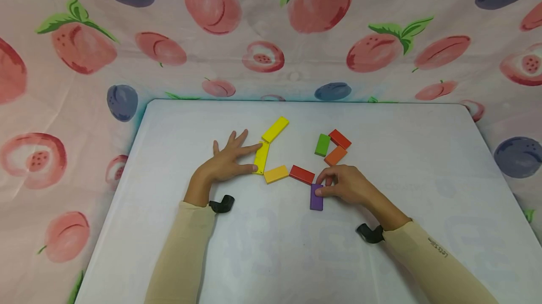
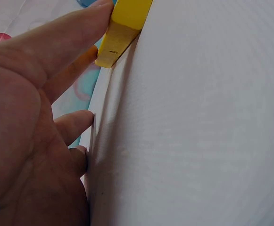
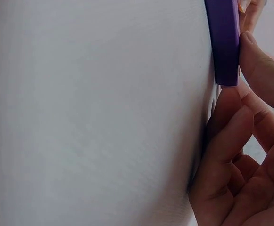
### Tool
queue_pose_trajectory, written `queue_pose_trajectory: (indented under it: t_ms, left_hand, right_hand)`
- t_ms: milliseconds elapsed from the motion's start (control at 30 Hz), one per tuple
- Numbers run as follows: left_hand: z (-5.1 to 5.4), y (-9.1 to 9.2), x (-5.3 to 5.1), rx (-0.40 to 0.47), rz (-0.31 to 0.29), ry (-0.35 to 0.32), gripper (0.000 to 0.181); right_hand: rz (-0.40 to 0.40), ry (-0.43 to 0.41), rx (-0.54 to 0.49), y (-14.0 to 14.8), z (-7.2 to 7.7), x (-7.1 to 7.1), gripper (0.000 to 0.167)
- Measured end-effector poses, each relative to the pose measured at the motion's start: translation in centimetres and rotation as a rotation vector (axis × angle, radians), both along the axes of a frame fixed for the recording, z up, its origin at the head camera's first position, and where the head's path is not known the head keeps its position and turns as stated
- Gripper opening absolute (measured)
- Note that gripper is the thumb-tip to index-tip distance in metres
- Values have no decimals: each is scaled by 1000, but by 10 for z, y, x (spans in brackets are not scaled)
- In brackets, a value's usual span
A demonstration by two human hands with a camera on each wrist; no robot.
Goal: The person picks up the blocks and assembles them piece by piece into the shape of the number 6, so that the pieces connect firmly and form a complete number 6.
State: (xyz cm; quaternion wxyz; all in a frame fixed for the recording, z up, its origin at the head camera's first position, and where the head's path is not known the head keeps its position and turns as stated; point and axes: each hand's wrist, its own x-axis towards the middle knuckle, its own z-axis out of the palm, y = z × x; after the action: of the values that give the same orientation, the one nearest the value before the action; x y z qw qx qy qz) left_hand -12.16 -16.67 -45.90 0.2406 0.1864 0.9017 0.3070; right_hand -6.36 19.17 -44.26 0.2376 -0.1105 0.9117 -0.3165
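Observation:
Flat coloured blocks lie end to end in a bent line on the white table. My left hand [image 1: 226,160] has its fingers spread, thumb and index fingertips touching the long yellow block [image 1: 262,158]. In the left wrist view, the thumb meets that yellow block [image 2: 129,19] at one end. My right hand [image 1: 347,184] holds the purple block [image 1: 316,203], thumb on it and index finger curled at its far end. In the right wrist view, the purple block [image 3: 225,42] rises beside the thumb; the index fingertip is partly hidden. A red block [image 1: 302,174] lies just beyond it.
Another yellow block [image 1: 275,129] angles away at the back, and a yellow-orange block [image 1: 276,174] joins the line. Off to the right sit a green block [image 1: 322,145], a red block [image 1: 340,139] and an orange block [image 1: 336,156]. Fruit-patterned cloth [image 1: 262,21] backs the table [image 1: 271,257].

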Motion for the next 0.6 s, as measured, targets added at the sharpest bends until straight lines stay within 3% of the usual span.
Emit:
queue_pose_trajectory:
  t_ms: [600]
  left_hand:
    - [-1, 0, 0, -8, -1, -6, 65]
  right_hand:
    - [15, -1, 10, 0, -1, -1, 24]
